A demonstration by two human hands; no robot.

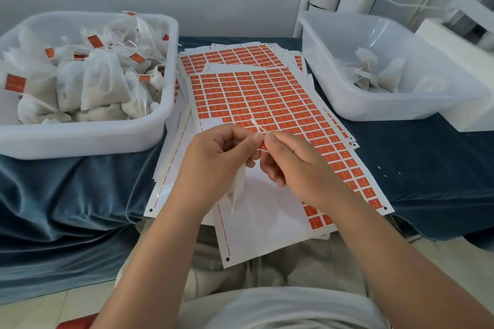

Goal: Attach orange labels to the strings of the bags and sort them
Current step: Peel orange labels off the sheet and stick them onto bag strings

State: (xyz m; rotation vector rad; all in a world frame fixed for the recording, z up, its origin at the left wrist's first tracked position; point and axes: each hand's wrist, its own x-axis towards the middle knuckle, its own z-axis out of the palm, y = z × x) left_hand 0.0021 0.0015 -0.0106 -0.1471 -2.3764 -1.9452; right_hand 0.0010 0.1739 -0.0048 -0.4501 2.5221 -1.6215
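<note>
Left hand [213, 160] and right hand [291, 162] pinch orange label [263, 146] around bag [238, 184] string [258, 126]. Advise: centre string in fold, align edges, press flat.

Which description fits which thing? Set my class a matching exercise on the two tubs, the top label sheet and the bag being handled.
Things
1. left tub
2. right tub
3. top label sheet
4. bag

Descriptions
A. holds a few bags without labels
B. hangs below the left hand and right hand, which pinch its string
C. heaped with labelled bags
D. lies between the tubs, partly peeled bare

Pairs: 1-C, 2-A, 3-D, 4-B
</note>
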